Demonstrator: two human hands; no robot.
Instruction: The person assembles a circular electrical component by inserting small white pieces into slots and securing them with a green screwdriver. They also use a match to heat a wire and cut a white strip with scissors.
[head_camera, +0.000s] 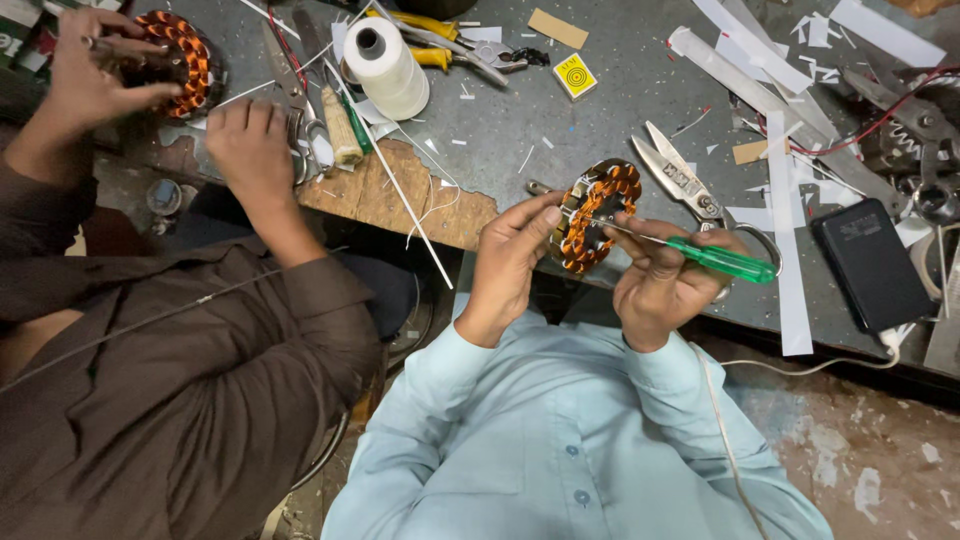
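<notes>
Scissors (690, 185) beside held stator (596, 215) (co-worker's sleeve (200, 330) near).

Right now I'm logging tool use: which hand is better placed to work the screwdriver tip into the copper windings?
Right. The right hand already holds the green-handled screwdriver, its tip at the stator. The left hand is occupied steadying the stator's edge.

The stator (596, 215) is a round ring of steel laminations wound with copper-orange coils about its rim. It stands on edge, tilted, held up off the grey workbench just before the person's chest. The screwdriver (700, 252) has a clear green handle and a thin steel shaft; it lies nearly level, its tip touching the stator's inner face.
</notes>
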